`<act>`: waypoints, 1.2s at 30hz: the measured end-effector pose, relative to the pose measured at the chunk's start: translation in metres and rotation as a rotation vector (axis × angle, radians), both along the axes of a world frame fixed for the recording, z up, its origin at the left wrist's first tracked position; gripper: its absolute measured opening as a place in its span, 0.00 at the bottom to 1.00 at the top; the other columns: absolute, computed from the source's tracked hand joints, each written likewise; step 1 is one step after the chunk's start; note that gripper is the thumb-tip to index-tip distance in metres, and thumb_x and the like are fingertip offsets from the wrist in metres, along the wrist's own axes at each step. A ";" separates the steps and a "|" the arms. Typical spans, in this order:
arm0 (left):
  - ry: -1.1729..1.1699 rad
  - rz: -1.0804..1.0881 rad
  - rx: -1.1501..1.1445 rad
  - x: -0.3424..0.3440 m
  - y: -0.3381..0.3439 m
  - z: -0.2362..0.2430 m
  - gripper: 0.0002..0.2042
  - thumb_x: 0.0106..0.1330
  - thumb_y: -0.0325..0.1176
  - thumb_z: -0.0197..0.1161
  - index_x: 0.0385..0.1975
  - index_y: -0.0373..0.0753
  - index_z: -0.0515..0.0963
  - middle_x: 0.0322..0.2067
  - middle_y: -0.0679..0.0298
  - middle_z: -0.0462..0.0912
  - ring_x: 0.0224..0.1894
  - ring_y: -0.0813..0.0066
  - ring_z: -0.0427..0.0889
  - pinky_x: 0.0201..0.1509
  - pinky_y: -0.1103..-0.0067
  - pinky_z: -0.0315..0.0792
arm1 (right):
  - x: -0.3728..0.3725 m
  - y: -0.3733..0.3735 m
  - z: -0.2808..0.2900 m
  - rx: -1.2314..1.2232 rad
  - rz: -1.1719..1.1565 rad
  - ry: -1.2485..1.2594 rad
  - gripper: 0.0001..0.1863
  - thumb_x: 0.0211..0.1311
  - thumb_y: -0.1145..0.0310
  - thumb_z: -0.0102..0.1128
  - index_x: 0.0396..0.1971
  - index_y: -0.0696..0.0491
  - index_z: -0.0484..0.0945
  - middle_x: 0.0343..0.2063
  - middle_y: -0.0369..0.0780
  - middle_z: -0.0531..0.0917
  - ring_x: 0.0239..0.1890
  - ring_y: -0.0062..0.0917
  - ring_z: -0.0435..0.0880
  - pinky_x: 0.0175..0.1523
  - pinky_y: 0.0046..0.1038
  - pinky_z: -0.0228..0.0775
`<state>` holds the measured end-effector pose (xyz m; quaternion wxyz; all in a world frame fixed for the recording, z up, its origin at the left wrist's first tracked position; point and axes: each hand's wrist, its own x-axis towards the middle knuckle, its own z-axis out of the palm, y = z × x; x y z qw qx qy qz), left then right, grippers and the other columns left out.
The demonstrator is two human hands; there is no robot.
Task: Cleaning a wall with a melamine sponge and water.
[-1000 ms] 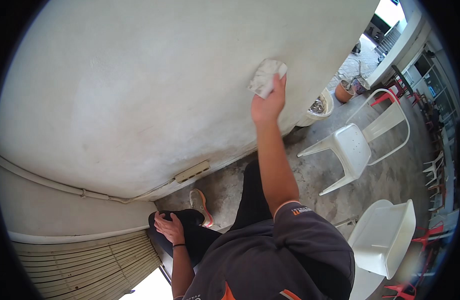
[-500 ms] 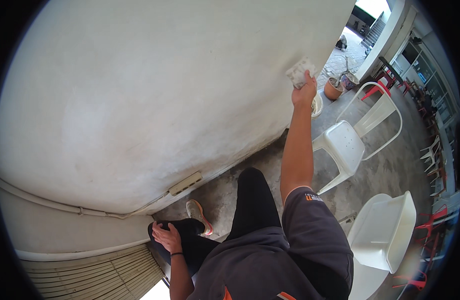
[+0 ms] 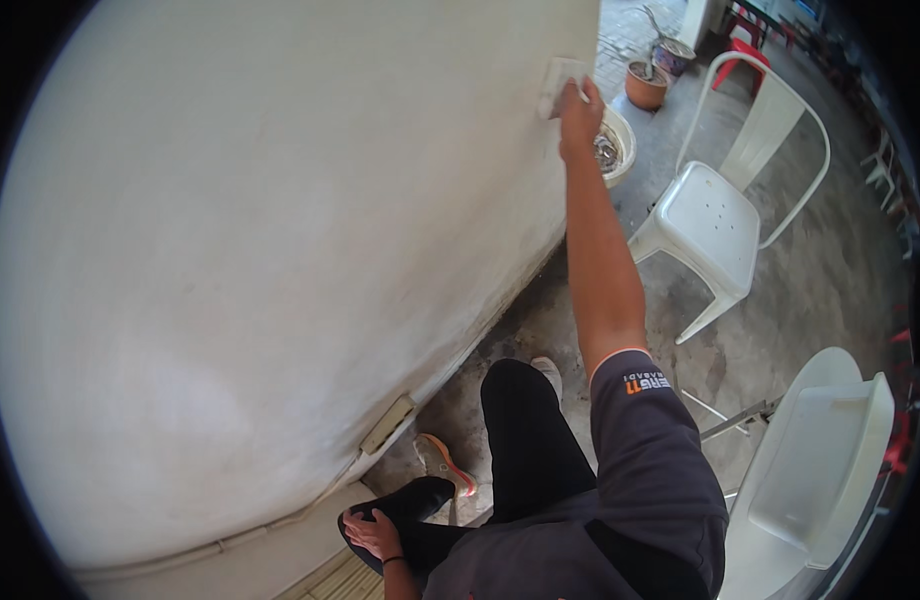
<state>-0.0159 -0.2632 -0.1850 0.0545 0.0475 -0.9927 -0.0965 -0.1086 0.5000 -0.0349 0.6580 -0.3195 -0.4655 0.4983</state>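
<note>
My right arm is stretched far forward. The right hand [image 3: 580, 122] is closed on a pale rectangular pad [image 3: 560, 78], held flat against the off-white wall [image 3: 310, 200] near its far right edge. Whether the pad is cloth or paper I cannot make out. Part of it is hidden by the fingers. Smudges and lighter patches mark the wall. My left hand [image 3: 375, 535] lies on my bent left knee with its fingers apart, holding nothing.
Just past my right hand stands a white bucket [image 3: 622, 150], with a terracotta plant pot [image 3: 645, 88] behind it. To the right are a white chair [image 3: 715, 215] and a white plastic tub [image 3: 815, 470] on a round table. A socket strip [image 3: 387, 425] sits low on the wall.
My right hand has shifted along the wall with the pad, its wrist turning. The view has swung, so the chair and bucket show more. My left hand stays on the knee.
</note>
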 end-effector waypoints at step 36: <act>-0.051 0.007 -0.054 -0.015 0.009 0.008 0.29 0.50 0.28 0.63 0.53 0.34 0.61 0.40 0.56 0.73 0.47 0.53 0.70 0.56 0.60 0.60 | -0.036 -0.080 0.026 0.260 -0.179 -0.249 0.31 0.68 0.61 0.42 0.70 0.45 0.52 0.67 0.46 0.54 0.65 0.44 0.53 0.65 0.53 0.36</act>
